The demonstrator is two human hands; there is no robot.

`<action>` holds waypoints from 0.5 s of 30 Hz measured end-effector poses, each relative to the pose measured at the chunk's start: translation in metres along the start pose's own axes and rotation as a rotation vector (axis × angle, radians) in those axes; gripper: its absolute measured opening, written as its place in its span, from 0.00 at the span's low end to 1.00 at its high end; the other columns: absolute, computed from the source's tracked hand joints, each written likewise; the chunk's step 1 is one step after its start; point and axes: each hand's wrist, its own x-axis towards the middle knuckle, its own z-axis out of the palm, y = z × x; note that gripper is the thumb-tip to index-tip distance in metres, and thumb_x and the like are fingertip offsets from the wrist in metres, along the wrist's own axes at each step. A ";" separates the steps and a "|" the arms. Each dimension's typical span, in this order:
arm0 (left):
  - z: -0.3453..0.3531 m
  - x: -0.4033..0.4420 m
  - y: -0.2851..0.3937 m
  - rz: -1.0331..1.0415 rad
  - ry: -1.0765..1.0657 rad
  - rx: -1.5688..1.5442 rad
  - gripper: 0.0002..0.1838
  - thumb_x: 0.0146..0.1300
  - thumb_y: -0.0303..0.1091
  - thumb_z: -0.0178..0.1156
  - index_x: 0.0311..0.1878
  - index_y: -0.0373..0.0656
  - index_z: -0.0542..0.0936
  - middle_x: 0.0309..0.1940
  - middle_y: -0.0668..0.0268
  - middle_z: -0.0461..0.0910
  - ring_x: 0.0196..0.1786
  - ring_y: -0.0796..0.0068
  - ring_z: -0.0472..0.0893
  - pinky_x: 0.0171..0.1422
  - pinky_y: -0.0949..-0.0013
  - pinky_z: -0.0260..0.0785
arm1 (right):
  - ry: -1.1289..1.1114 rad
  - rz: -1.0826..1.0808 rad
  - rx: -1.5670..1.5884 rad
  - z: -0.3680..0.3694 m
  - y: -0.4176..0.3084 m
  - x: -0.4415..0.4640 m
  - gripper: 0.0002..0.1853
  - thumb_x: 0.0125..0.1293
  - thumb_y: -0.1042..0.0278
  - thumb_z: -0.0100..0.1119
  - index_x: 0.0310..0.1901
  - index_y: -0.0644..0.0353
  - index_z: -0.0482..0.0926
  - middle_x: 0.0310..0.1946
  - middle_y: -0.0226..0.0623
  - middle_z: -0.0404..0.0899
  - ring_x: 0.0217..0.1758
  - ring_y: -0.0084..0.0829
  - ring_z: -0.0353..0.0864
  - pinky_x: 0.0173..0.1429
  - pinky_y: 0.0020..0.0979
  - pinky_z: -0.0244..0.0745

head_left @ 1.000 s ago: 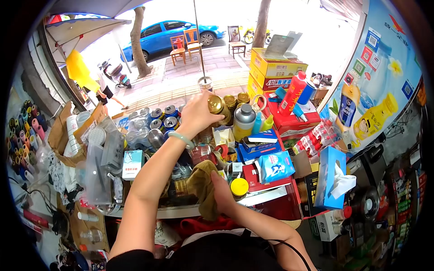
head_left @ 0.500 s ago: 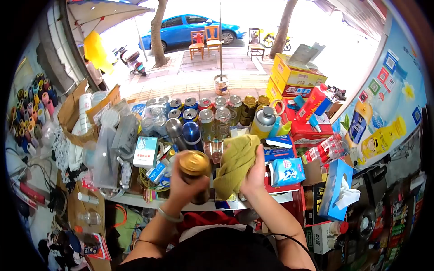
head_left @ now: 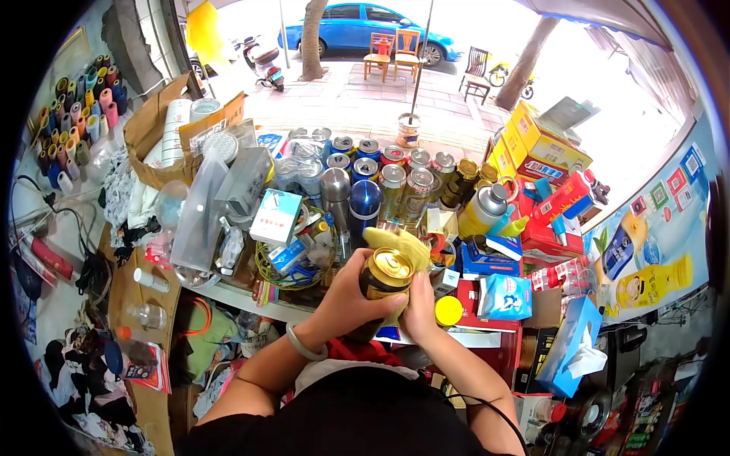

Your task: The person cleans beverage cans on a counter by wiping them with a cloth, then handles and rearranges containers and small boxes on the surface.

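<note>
Close to my body, my left hand (head_left: 350, 292) is wrapped round a gold and black can (head_left: 385, 272), its gold top facing up. My right hand (head_left: 420, 304) presses an olive-yellow cloth (head_left: 403, 245) against the right and far sides of that can; the fingers are partly hidden behind can and cloth. Beyond my hands, more cans (head_left: 419, 186) stand in rows, with a dark blue flask (head_left: 365, 205) and a silver flask (head_left: 335, 186) in front of them. A yellow bottle with a grey cap (head_left: 483, 209) stands at their right.
A light blue box (head_left: 275, 216) and a wire basket (head_left: 293, 266) lie left of my hands. Farther left are a clear plastic bin (head_left: 201, 220) and an open carton (head_left: 152, 163). On the right stand a wet-wipe pack (head_left: 505, 296), red box (head_left: 544, 235) and blue tissue box (head_left: 572, 342).
My left hand has picked the gold can from the back row and brought it near my body. The cloth in my right hand has moved onto the can. The view has shifted.
</note>
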 end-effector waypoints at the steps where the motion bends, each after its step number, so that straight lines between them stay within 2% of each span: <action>1: -0.001 0.001 0.000 -0.025 -0.041 -0.069 0.33 0.56 0.32 0.74 0.62 0.37 0.68 0.53 0.64 0.78 0.56 0.77 0.77 0.64 0.69 0.69 | 0.004 -0.120 -0.194 0.001 -0.001 -0.003 0.30 0.82 0.50 0.32 0.71 0.69 0.60 0.69 0.46 0.66 0.71 0.35 0.67 0.75 0.36 0.59; 2: -0.003 0.002 -0.002 -0.085 -0.061 -0.161 0.34 0.58 0.33 0.72 0.64 0.36 0.67 0.54 0.64 0.78 0.56 0.78 0.77 0.64 0.69 0.69 | -0.020 -0.157 -0.069 0.005 0.000 -0.005 0.32 0.81 0.48 0.34 0.71 0.69 0.60 0.68 0.47 0.66 0.72 0.38 0.66 0.75 0.38 0.58; 3: -0.005 0.003 -0.003 -0.083 -0.051 -0.167 0.34 0.58 0.33 0.72 0.64 0.36 0.67 0.54 0.64 0.78 0.56 0.78 0.77 0.64 0.69 0.69 | -0.030 -0.152 -0.074 0.003 -0.001 -0.005 0.32 0.81 0.48 0.34 0.71 0.69 0.60 0.68 0.47 0.66 0.72 0.38 0.66 0.75 0.38 0.58; 5: -0.007 0.004 -0.005 -0.257 -0.080 -0.466 0.36 0.59 0.33 0.72 0.67 0.36 0.66 0.55 0.65 0.77 0.56 0.79 0.77 0.64 0.69 0.69 | -0.119 -0.269 -0.283 -0.005 -0.002 -0.005 0.33 0.80 0.47 0.35 0.71 0.70 0.59 0.68 0.47 0.66 0.72 0.39 0.65 0.75 0.40 0.57; 6: -0.009 0.003 -0.008 -0.293 -0.110 -0.442 0.37 0.59 0.33 0.71 0.69 0.36 0.65 0.57 0.65 0.76 0.57 0.77 0.76 0.65 0.69 0.68 | -0.092 -0.264 -0.276 -0.003 -0.006 -0.008 0.30 0.80 0.51 0.37 0.69 0.70 0.63 0.66 0.49 0.69 0.71 0.44 0.68 0.74 0.44 0.59; 7: -0.009 0.002 -0.013 -0.293 -0.106 -0.444 0.37 0.59 0.33 0.71 0.69 0.36 0.65 0.57 0.65 0.76 0.57 0.77 0.76 0.65 0.69 0.68 | -0.095 -0.261 -0.276 -0.007 -0.009 -0.006 0.30 0.80 0.51 0.37 0.69 0.70 0.63 0.66 0.49 0.69 0.71 0.44 0.68 0.74 0.44 0.59; 9: -0.002 -0.001 -0.023 -0.120 -0.134 -0.264 0.37 0.56 0.32 0.73 0.67 0.35 0.65 0.54 0.64 0.77 0.55 0.78 0.77 0.61 0.70 0.72 | -0.222 -0.564 -0.675 -0.015 -0.015 0.003 0.25 0.78 0.56 0.41 0.63 0.71 0.71 0.59 0.53 0.74 0.69 0.50 0.71 0.75 0.48 0.59; 10: 0.001 -0.004 -0.025 -0.065 -0.121 -0.252 0.41 0.53 0.33 0.74 0.68 0.35 0.64 0.55 0.60 0.77 0.56 0.73 0.78 0.62 0.68 0.71 | -0.269 -0.584 -0.721 -0.008 -0.034 0.008 0.22 0.76 0.61 0.43 0.57 0.72 0.77 0.55 0.57 0.78 0.66 0.56 0.73 0.75 0.52 0.60; 11: 0.001 -0.004 -0.024 -0.065 -0.123 -0.254 0.41 0.53 0.33 0.74 0.68 0.35 0.64 0.55 0.60 0.77 0.56 0.73 0.78 0.62 0.68 0.71 | -0.267 -0.584 -0.723 -0.005 -0.041 0.014 0.22 0.76 0.61 0.43 0.57 0.72 0.77 0.55 0.57 0.78 0.66 0.56 0.73 0.75 0.52 0.60; 13: 0.002 -0.010 -0.018 0.143 0.010 0.141 0.44 0.50 0.38 0.76 0.67 0.35 0.64 0.54 0.56 0.77 0.57 0.66 0.78 0.62 0.65 0.70 | -0.259 -0.486 -0.533 -0.002 -0.047 0.017 0.22 0.75 0.62 0.43 0.55 0.74 0.78 0.56 0.59 0.78 0.64 0.56 0.76 0.75 0.52 0.61; 14: 0.001 -0.011 -0.013 0.096 0.030 0.175 0.44 0.47 0.41 0.77 0.65 0.36 0.65 0.53 0.54 0.76 0.57 0.60 0.78 0.61 0.63 0.70 | -0.237 -0.455 -0.528 -0.002 -0.050 0.017 0.23 0.75 0.63 0.41 0.55 0.75 0.77 0.59 0.60 0.77 0.63 0.52 0.78 0.71 0.46 0.67; 15: 0.001 -0.012 -0.013 0.095 0.028 0.173 0.44 0.47 0.41 0.77 0.65 0.36 0.65 0.53 0.54 0.76 0.57 0.60 0.78 0.61 0.63 0.70 | -0.235 -0.453 -0.530 -0.001 -0.049 0.014 0.23 0.75 0.63 0.41 0.55 0.75 0.77 0.59 0.60 0.77 0.63 0.52 0.78 0.71 0.46 0.67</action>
